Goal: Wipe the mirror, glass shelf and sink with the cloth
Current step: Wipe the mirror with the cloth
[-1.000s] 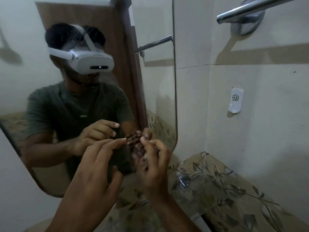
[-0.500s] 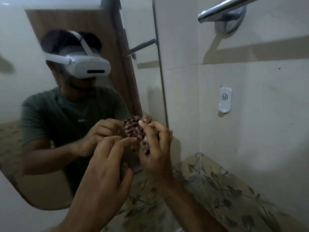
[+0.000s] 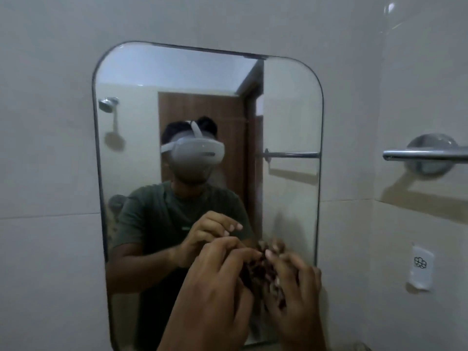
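A rounded-corner mirror (image 3: 286, 117) hangs on the tiled wall and fills the middle of the view. In front of its lower right part, both my hands bunch a dark reddish-brown patterned cloth (image 3: 260, 271). My right hand (image 3: 293, 287) grips the cloth with curled fingers. My left hand (image 3: 215, 285) pinches the cloth's left side with its fingertips. The cloth sits close to the glass; whether it touches is unclear. The glass shelf and sink are out of view.
A chrome towel bar (image 3: 425, 155) juts from the right wall at mid height. A small white wall hook plate (image 3: 419, 268) sits lower on the right wall. The mirror reflects a person in a headset, a brown door and a shower head.
The view has swung up and left, bringing the whole mirror into frame; the leaf-patterned ledge has dropped out of sight. Both hands still hold the bunched cloth near the mirror's lower right.
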The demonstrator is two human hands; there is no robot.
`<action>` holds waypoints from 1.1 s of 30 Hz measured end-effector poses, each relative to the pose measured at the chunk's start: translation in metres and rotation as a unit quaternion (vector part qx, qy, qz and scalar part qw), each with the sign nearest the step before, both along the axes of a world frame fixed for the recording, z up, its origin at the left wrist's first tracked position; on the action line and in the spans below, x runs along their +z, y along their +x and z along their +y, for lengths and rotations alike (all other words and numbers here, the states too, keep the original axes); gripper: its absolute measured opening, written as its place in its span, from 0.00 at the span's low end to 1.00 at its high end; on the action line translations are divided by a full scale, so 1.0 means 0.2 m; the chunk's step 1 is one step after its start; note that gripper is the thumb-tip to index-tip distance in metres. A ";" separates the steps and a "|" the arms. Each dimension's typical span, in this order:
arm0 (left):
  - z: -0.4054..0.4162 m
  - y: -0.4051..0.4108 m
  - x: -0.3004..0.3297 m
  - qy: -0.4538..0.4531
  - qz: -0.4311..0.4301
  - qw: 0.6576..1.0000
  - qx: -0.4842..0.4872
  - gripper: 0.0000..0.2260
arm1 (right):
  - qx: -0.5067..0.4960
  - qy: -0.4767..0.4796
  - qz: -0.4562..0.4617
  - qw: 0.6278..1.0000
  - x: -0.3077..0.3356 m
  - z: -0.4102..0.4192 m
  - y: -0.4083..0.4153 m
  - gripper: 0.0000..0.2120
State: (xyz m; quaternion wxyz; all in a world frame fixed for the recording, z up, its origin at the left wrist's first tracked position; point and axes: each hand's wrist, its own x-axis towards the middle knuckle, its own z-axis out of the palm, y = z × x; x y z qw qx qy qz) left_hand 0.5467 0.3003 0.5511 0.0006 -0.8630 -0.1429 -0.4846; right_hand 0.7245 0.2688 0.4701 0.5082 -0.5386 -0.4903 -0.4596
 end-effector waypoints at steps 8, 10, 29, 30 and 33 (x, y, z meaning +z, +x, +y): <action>-0.01 -0.13 0.08 0.000 -0.063 0.998 0.010 0.19 | 0.027 0.061 0.032 0.997 0.96 0.07 -0.01 0.23; 0.01 -0.16 0.10 -0.007 -0.082 0.996 0.024 0.20 | 0.035 0.057 0.030 0.997 1.04 0.08 -0.04 0.23; 0.04 -0.31 0.09 -0.045 -0.138 0.988 0.060 0.18 | 0.040 -0.107 -0.183 0.976 0.81 0.21 -0.37 0.27; 0.04 -0.32 0.10 -0.040 -0.141 0.987 0.062 0.18 | 0.046 -0.126 -0.218 0.967 0.76 0.21 -0.37 0.27; 0.06 -0.34 0.13 -0.046 -0.137 0.987 0.072 0.18 | 0.047 -0.116 -0.218 0.968 0.82 0.19 -0.33 0.27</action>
